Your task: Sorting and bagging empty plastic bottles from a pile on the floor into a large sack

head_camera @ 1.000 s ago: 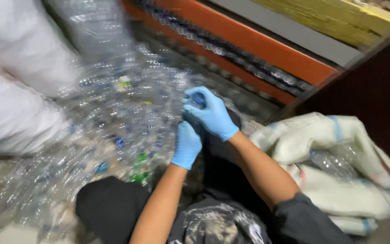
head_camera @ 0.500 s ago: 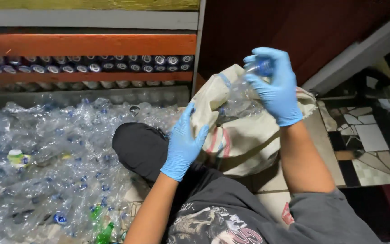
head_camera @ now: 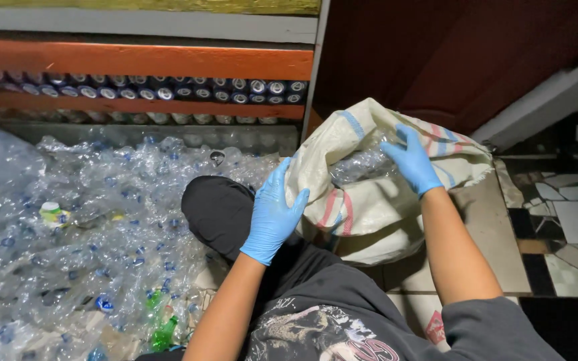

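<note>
Bottom of the view: dark grey printed sweatshirt and a black-trousered knee, both forearms reaching up and away from it.

Left hand in a blue glove, fingers spread flat and pressed against the near side of the cream woven sack with blue and red stripes. Open palm, touching and steadying the cloth, not pinching anything.

Right hand in a blue glove, a bit further out, at the mouth of the same sack, fingers curved over the rim and down toward the crushed clear plastic bottles inside the sack. Looks loosely curled rather than clamped; can't tell whether it actually grips a bottle or just the cloth edge. Bottles sitting just left of those fingertips, inside the opening, well between the two hands.

Under the sack and to the right of the right hand: pale tiled floor with a mosaic patch of broken tiles.

Left of the left hand, spreading far out: big heap of flattened clear plastic bottles with blue caps, a few green bottles near the bottom edge.

Beyond all that: orange painted shelf rail with a row of silvery can ends under it, and a dark reddish-brown wall panel behind the sack.
</note>
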